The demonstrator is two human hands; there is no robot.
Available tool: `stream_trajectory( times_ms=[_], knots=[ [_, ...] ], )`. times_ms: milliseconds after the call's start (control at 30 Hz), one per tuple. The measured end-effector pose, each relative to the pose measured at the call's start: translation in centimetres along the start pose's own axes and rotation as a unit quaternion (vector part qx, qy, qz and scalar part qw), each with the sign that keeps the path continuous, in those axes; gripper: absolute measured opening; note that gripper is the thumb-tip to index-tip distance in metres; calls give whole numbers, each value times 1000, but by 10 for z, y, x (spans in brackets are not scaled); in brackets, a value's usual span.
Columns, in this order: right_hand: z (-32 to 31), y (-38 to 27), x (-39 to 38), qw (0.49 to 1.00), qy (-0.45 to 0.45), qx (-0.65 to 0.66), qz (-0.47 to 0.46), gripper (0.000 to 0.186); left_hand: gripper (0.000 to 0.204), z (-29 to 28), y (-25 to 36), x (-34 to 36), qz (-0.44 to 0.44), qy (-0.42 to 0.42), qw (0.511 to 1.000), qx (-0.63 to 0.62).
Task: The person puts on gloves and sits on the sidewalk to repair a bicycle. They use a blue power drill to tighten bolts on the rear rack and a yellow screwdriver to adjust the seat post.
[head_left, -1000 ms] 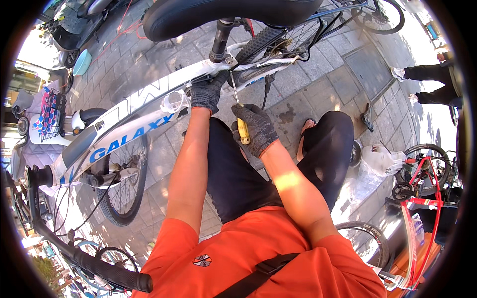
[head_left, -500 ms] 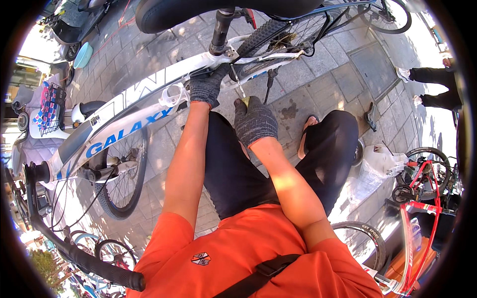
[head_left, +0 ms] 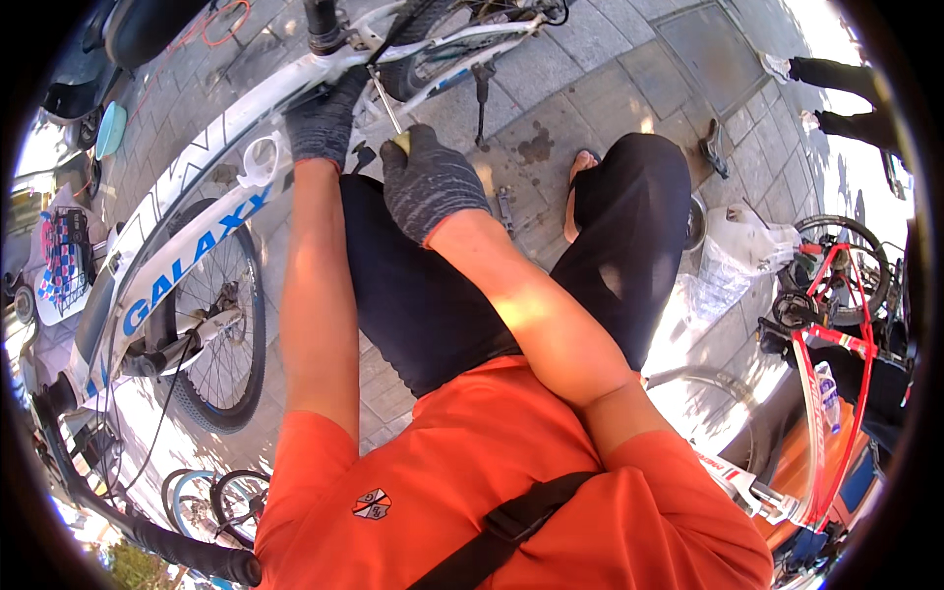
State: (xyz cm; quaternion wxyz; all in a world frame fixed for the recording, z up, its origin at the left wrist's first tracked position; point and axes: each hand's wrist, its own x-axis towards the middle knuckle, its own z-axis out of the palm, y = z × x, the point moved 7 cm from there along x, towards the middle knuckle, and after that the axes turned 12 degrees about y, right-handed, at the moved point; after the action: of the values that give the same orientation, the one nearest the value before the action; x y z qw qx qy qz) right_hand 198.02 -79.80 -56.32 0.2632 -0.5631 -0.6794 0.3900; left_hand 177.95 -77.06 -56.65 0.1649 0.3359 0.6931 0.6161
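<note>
A white bicycle frame (head_left: pixel 197 254) with blue lettering slants across the left side, in front of me. My left hand (head_left: pixel 326 120), in a dark grey knit glove, is closed around the frame close to the seat tube. In my gloved right hand (head_left: pixel 435 185) is a screwdriver (head_left: pixel 384 100), its yellowish handle mostly covered by the fingers. The metal shaft runs up and away to the frame just below the seat post (head_left: pixel 322 25); what its tip touches is too small to tell. A white bottle cage (head_left: pixel 261 162) sits left of my left hand.
Beyond my hands, a black kickstand (head_left: pixel 482 103) hangs from the bicycle's rear. A red and white bicycle frame (head_left: pixel 814 423) stands at the right, near a clear plastic bag (head_left: pixel 733 265). Another person's dark trouser legs (head_left: pixel 836 98) show at the far right. A turquoise basin (head_left: pixel 111 130) is at upper left.
The view has shifted, so the bicycle and both hands appear farther left and higher. Both hands keep their places, with the screwdriver still against the frame.
</note>
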Motion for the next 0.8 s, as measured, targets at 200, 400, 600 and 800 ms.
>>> stream_trajectory(
  times_ms=[200, 400, 600, 800],
  knots=[
    [14, 7, -31, 694, -243, 565, 375, 27, 60, 14, 13, -2, -8, 6, 1000, 5],
    [34, 13, -28, 638, -258, 618, 380, 27, 58, 2, -2, 3, -49, -3, 998, 29],
    [6, 30, 1, 935, -37, 315, 158, 34, 58, 1, 17, -17, -9, 113, 993, 7],
    [6, 21, -7, 658, -199, 611, 391, 25, 36, 20, -4, -62, -399, 49, 910, -105]
  ],
)
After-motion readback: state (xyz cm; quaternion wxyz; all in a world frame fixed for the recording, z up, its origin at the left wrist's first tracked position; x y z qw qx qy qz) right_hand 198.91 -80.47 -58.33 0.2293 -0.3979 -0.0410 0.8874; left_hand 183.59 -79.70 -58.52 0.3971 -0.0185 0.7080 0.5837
